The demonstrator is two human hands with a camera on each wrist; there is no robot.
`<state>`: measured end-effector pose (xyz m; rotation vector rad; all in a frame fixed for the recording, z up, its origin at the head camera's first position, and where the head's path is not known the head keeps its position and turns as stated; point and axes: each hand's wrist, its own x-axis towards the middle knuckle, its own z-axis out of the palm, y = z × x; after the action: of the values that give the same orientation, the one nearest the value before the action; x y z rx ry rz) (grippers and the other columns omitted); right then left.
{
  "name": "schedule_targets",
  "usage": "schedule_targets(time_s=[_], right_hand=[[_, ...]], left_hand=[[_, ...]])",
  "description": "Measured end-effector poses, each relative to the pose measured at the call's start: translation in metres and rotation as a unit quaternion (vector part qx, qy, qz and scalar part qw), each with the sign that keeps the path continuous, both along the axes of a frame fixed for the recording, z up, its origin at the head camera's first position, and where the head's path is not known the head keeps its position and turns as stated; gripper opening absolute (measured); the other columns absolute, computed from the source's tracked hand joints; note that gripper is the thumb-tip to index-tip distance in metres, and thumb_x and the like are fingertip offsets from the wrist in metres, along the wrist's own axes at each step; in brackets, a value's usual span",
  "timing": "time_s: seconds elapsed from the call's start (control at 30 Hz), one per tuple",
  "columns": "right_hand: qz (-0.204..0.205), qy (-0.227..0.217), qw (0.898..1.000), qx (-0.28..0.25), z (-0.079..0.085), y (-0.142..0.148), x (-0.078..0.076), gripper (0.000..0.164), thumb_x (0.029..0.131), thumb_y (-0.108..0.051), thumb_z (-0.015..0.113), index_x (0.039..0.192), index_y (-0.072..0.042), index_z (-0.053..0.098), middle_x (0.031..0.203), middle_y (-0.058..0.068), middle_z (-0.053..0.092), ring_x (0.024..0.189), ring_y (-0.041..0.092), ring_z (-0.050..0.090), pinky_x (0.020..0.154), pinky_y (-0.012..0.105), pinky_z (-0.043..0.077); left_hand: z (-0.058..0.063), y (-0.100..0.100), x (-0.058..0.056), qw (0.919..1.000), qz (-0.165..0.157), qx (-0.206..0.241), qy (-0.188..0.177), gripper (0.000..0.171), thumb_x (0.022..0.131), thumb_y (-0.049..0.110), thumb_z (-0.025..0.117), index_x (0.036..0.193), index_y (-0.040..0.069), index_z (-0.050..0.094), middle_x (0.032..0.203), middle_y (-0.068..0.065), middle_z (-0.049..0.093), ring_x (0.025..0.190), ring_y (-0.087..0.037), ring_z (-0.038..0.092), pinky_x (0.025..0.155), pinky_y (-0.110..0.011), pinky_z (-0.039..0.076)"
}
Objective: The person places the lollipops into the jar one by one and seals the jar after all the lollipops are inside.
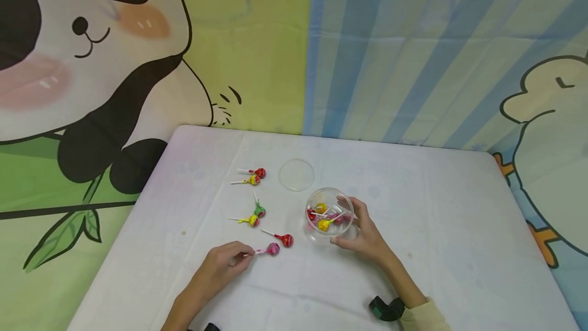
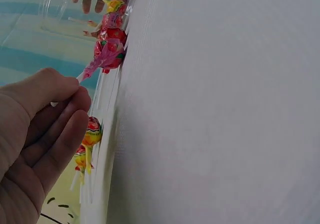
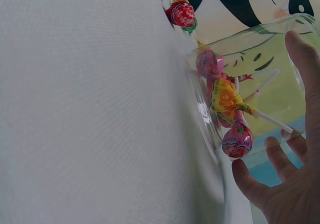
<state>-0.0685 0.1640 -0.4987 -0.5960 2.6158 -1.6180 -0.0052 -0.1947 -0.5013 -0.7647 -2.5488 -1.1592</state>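
My left hand [image 1: 222,265] pinches the stick of a pink-purple lollipop [image 1: 273,249] between thumb and fingertips, low over the white table; in the left wrist view, its wrapped head [image 2: 109,54] points away from the fingers. With thumb and fingers around its side, my right hand [image 1: 363,231] grips a clear round jar [image 1: 317,195], which has no lid on. Several lollipops, yellow [image 3: 225,96], pink and red, lie inside the jar, their sticks crossing. Close to the left hand, a red lollipop [image 1: 287,240] lies on the table.
Further back lie a green lollipop [image 1: 260,211] beside a yellow one [image 1: 253,220], and a red one [image 1: 261,173] beside another yellow one [image 1: 254,180]. A clear round disc [image 1: 297,174] lies flat behind the jar. A printed cloth [image 1: 262,65] hangs behind the table [image 1: 459,218].
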Motion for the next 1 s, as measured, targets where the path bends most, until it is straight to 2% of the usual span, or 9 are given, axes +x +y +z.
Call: schedule_targets(time_s=[0.07, 0.13, 0.23, 0.3, 0.43, 0.57, 0.67, 0.9, 1.0], right_hand=[[0.000, -0.001, 1.000, 0.000, 0.000, 0.000, 0.000, 0.094, 0.070, -0.014, 0.086, 0.143, -0.007, 0.026, 0.147, 0.018, 0.045, 0.138, 0.041, 0.037, 0.098, 0.064, 0.044], [0.001, 0.000, 1.000, -0.001, 0.001, 0.000, 0.001, 0.094, 0.070, -0.014, 0.086, 0.143, -0.007, 0.026, 0.146, 0.018, 0.045, 0.138, 0.041, 0.037, 0.098, 0.064, 0.044], [0.000, 0.000, 1.000, -0.005, 0.001, -0.001, 0.001, 0.095, 0.069, -0.013, 0.086, 0.142, -0.006, 0.027, 0.146, 0.017, 0.045, 0.138, 0.039, 0.038, 0.098, 0.064, 0.044], [0.001, 0.000, 1.000, -0.004, 0.001, -0.001, 0.001, 0.095, 0.069, -0.013, 0.086, 0.143, -0.007, 0.027, 0.146, 0.017, 0.045, 0.138, 0.038, 0.037, 0.098, 0.064, 0.044], [0.002, 0.001, 1.000, 0.001, -0.001, 0.000, 0.000, 0.095, 0.069, -0.013, 0.086, 0.143, -0.007, 0.026, 0.146, 0.017, 0.045, 0.137, 0.039, 0.038, 0.098, 0.063, 0.044], [0.001, 0.001, 1.000, 0.002, -0.001, 0.000, 0.000, 0.095, 0.069, -0.014, 0.086, 0.142, -0.004, 0.026, 0.146, 0.019, 0.045, 0.138, 0.041, 0.037, 0.098, 0.064, 0.044], [0.000, 0.000, 1.000, 0.000, 0.000, 0.000, 0.000, 0.095, 0.069, -0.013, 0.086, 0.142, -0.004, 0.026, 0.146, 0.019, 0.045, 0.138, 0.041, 0.037, 0.098, 0.065, 0.044], [0.002, 0.000, 1.000, 0.004, -0.002, -0.001, 0.000, 0.095, 0.070, -0.014, 0.086, 0.143, -0.008, 0.026, 0.146, 0.017, 0.046, 0.137, 0.042, 0.037, 0.098, 0.064, 0.044], [0.000, 0.001, 1.000, 0.004, -0.001, -0.001, 0.000, 0.095, 0.070, -0.014, 0.086, 0.143, -0.008, 0.026, 0.146, 0.018, 0.046, 0.137, 0.041, 0.037, 0.097, 0.065, 0.044]], left_hand=[[-0.001, 0.002, 0.001, 0.9984, 0.027, 0.013, -0.048, 0.023, 0.072, -0.004, 0.079, 0.087, 0.011, 0.072, 0.083, 0.005, 0.073, 0.070, 0.003, 0.062, 0.064, -0.009, 0.050], [-0.001, 0.004, 0.001, 0.9893, 0.064, 0.035, -0.126, 0.018, 0.075, 0.000, 0.078, 0.087, 0.013, 0.073, 0.081, 0.005, 0.074, 0.069, 0.003, 0.064, 0.063, -0.012, 0.053], [0.000, 0.005, 0.000, 0.9581, 0.116, 0.072, -0.251, 0.012, 0.079, 0.009, 0.078, 0.087, 0.017, 0.074, 0.080, 0.004, 0.074, 0.067, 0.000, 0.067, 0.063, -0.018, 0.055], [0.002, 0.003, -0.002, 0.9342, 0.133, 0.098, -0.316, 0.009, 0.080, 0.014, 0.078, 0.087, 0.017, 0.075, 0.080, 0.002, 0.075, 0.069, -0.004, 0.069, 0.065, -0.020, 0.056], [0.014, -0.002, -0.007, 0.9049, 0.111, 0.165, -0.376, 0.017, 0.082, 0.018, 0.077, 0.093, 0.006, 0.073, 0.084, -0.007, 0.076, 0.075, -0.011, 0.073, 0.070, -0.021, 0.057], [0.032, 0.000, -0.016, 0.8968, 0.071, 0.226, -0.374, 0.025, 0.086, 0.015, 0.073, 0.099, -0.006, 0.068, 0.089, -0.013, 0.076, 0.079, -0.014, 0.074, 0.074, -0.025, 0.059], [0.045, 0.005, -0.023, 0.8994, 0.043, 0.252, -0.354, 0.026, 0.088, 0.013, 0.070, 0.101, -0.009, 0.065, 0.090, -0.013, 0.075, 0.080, -0.013, 0.073, 0.075, -0.028, 0.060], [0.069, 0.025, -0.041, 0.9008, -0.014, 0.266, -0.343, 0.024, 0.090, 0.014, 0.068, 0.103, -0.007, 0.064, 0.089, 0.000, 0.074, 0.081, -0.013, 0.073, 0.078, -0.029, 0.059], [0.075, 0.035, -0.049, 0.8994, -0.034, 0.270, -0.343, 0.024, 0.090, 0.015, 0.068, 0.103, -0.005, 0.065, 0.090, -0.001, 0.074, 0.082, -0.013, 0.073, 0.079, -0.029, 0.059]])
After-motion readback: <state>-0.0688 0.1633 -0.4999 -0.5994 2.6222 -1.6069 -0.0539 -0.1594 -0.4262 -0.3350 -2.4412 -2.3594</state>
